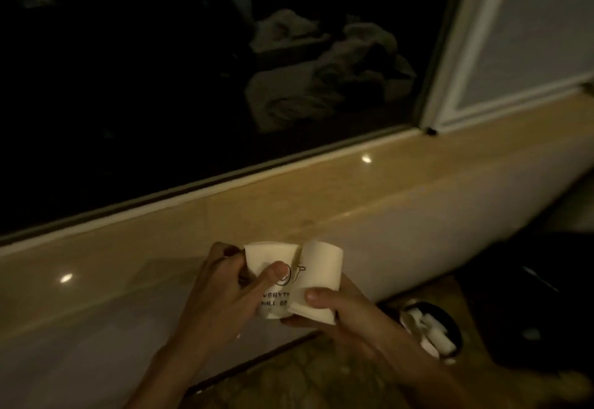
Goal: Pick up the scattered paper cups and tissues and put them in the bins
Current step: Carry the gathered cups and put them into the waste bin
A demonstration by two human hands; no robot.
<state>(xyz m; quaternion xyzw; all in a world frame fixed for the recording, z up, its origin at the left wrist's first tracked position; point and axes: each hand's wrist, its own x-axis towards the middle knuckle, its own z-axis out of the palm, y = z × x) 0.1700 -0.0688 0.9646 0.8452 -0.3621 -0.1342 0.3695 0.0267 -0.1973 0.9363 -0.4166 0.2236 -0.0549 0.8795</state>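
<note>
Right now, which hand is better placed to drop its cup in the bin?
Right. The right hand, gripping the plain cup, sits nearer the bin down on that side; the left hand with the printed cup is farther off.

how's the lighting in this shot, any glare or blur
Head view: dim and warm-toned overall; two small glare spots on the glossy sill; the dark window glass mirrors rumpled cloth; the printed cup in the left hand and plain cup in the right hand are brightest, print soft; the bin lies in shadow.
</note>
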